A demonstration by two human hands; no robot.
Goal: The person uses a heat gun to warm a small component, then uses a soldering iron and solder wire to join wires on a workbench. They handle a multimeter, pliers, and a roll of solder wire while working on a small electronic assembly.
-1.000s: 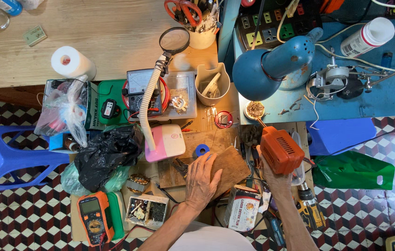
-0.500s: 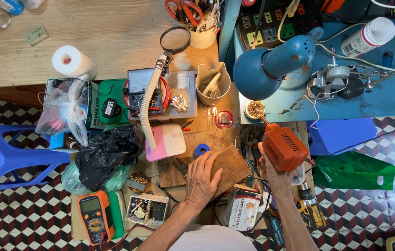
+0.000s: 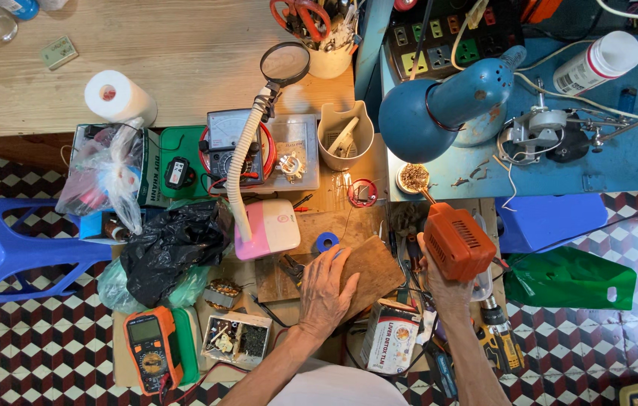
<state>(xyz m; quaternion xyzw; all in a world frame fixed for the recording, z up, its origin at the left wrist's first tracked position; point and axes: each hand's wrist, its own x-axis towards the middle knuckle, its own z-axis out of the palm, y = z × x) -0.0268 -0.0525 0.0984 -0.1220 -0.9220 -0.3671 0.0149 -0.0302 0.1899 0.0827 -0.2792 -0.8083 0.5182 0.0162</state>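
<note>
My right hand point(image 3: 447, 282) grips an orange soldering gun point(image 3: 458, 240), its tip pointing up toward a small tin of brass wool point(image 3: 414, 177). Flat on a worn wooden board point(image 3: 370, 267) lies my left hand point(image 3: 326, 292), fingers spread, holding nothing. A small blue tape roll point(image 3: 326, 241) sits just above its fingertips. A pink and white lamp base point(image 3: 270, 228) with a flexible neck and magnifier point(image 3: 284, 63) stands left of the board.
A blue desk lamp point(image 3: 439, 109), a black plastic bag point(image 3: 172, 244), an orange multimeter point(image 3: 151, 348), an analog meter point(image 3: 225, 139), a paper roll point(image 3: 114, 95), a small printed box point(image 3: 390, 334), blue stools point(image 3: 3, 248) and a green bag point(image 3: 571, 277) crowd the bench and tiled floor.
My right hand has lifted the orange soldering gun slightly up and turned it toward the brass wool tin. My left hand has stayed on the board.
</note>
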